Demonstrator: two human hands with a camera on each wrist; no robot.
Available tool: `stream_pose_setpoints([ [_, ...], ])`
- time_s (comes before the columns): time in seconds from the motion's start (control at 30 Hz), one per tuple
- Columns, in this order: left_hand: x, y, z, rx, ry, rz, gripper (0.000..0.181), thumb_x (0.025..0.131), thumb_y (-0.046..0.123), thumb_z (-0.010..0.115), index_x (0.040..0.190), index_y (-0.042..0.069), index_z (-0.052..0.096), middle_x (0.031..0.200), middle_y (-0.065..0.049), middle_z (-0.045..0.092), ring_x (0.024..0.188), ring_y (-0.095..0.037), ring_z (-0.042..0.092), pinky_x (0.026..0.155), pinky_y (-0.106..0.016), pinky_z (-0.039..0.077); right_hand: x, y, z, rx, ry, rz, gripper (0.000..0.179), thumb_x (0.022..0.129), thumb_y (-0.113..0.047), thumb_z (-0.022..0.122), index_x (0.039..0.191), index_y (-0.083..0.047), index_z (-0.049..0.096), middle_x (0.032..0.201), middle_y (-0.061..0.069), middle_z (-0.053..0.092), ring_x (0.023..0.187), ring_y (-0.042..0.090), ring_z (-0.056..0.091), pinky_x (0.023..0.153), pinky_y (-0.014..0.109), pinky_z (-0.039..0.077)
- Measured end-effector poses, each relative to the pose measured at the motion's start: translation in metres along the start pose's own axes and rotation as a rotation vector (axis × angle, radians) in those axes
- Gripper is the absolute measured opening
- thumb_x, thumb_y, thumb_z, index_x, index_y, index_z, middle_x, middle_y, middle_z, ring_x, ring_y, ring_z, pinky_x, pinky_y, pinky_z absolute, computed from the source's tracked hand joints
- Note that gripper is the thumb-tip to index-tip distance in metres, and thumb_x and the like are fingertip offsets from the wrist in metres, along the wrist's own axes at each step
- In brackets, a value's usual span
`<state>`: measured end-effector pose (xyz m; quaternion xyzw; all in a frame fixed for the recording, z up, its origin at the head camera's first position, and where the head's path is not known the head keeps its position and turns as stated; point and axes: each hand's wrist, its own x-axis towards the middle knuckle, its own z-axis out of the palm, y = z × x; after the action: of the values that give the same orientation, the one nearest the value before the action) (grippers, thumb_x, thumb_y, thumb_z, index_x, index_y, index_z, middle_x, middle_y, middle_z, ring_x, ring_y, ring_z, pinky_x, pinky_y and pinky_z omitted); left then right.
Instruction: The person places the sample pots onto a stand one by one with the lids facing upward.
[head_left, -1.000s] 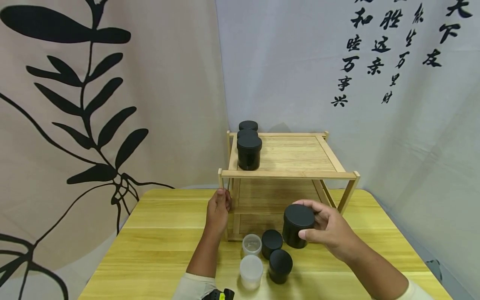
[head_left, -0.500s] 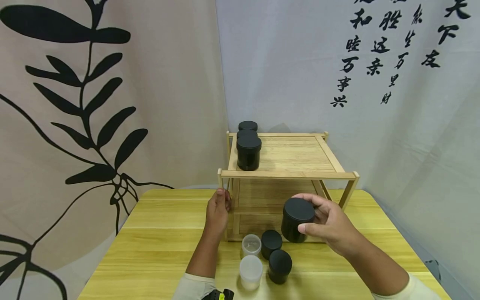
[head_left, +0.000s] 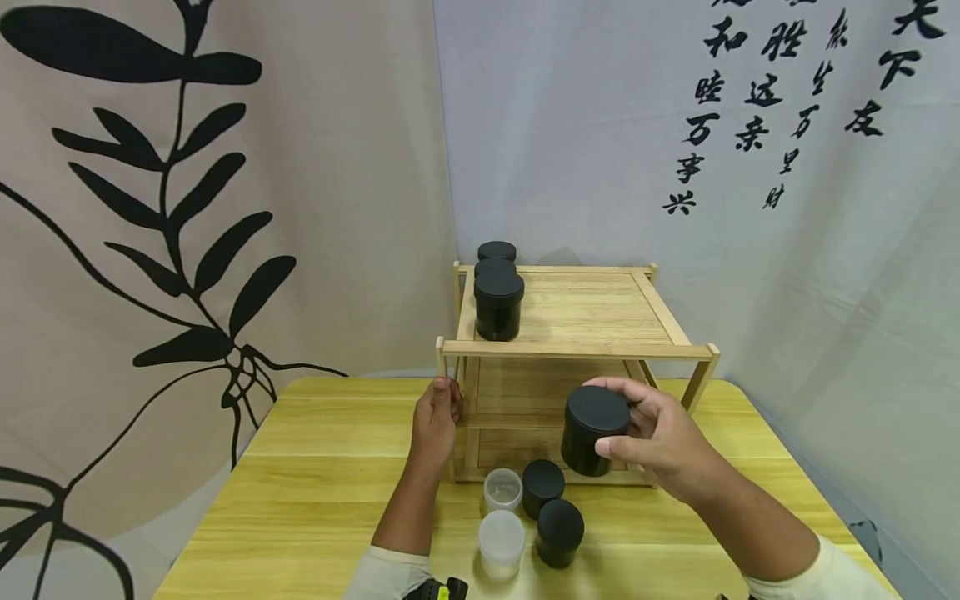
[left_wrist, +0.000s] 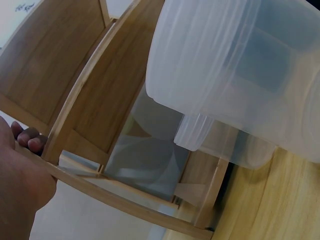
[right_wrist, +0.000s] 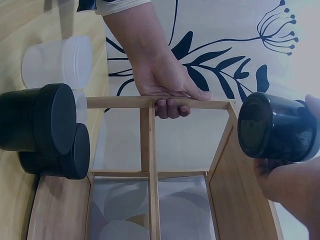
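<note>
My right hand (head_left: 667, 442) grips a black lidded jar (head_left: 596, 429), held upright in front of the wooden shelf's lower openings. In the right wrist view that jar (right_wrist: 275, 127) hangs apart from the shelf, its round base showing. At the left my left hand (head_left: 435, 425) holds the front left post of the wooden shelf (head_left: 577, 348); its fingers (right_wrist: 170, 107) curl around the post in the right wrist view. Below the held jar, a black jar (head_left: 560, 533) and another black jar (head_left: 543, 487) stand on the table beside two translucent jars, a nearer one (head_left: 502, 543) and a farther one (head_left: 503, 489).
Three black jars line the left side of the shelf's top board, the front one (head_left: 498, 307) nearest its edge. The yellow wood-grain table (head_left: 300, 500) carries the shelf. Behind hangs a pale curtain (head_left: 360, 167) with a dark plant print and written characters.
My right hand has lifted the black jar slightly, from low before the shelf's bottom edge to a bit higher. The left hand and the standing jars stay where they were.
</note>
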<state>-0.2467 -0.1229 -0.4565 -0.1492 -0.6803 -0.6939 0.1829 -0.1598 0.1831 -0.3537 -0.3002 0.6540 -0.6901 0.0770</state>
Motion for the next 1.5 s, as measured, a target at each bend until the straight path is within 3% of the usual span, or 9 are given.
stream_pose_setpoints([
  [0.7, 0.001, -0.003, 0.001, -0.007, -0.008, -0.013, 0.066, 0.118, 0.05, 0.021, 0.094, -0.006, 0.046, 0.072, 0.0, 0.034, 0.065, -0.009, 0.034, 0.065, -0.024, 0.032, 0.011, -0.013, 0.001, -0.034, 0.02, 0.01, 0.052, 0.1, 0.01, 0.068, 0.148, -0.003, 0.053, 0.138, 0.004, 0.068, 0.127, 0.014, 0.072, 0.099, 0.028, 0.062],
  [1.5, 0.001, -0.003, 0.001, -0.038, 0.0, -0.024, 0.077, 0.111, 0.064, 0.023, 0.094, -0.008, 0.044, 0.072, 0.002, 0.033, 0.065, -0.008, 0.032, 0.064, -0.023, 0.029, 0.033, -0.045, 0.003, -0.049, 0.067, 0.038, 0.051, 0.103, 0.006, 0.067, 0.151, 0.004, 0.047, 0.138, 0.009, 0.063, 0.123, 0.017, 0.069, 0.101, 0.029, 0.062],
])
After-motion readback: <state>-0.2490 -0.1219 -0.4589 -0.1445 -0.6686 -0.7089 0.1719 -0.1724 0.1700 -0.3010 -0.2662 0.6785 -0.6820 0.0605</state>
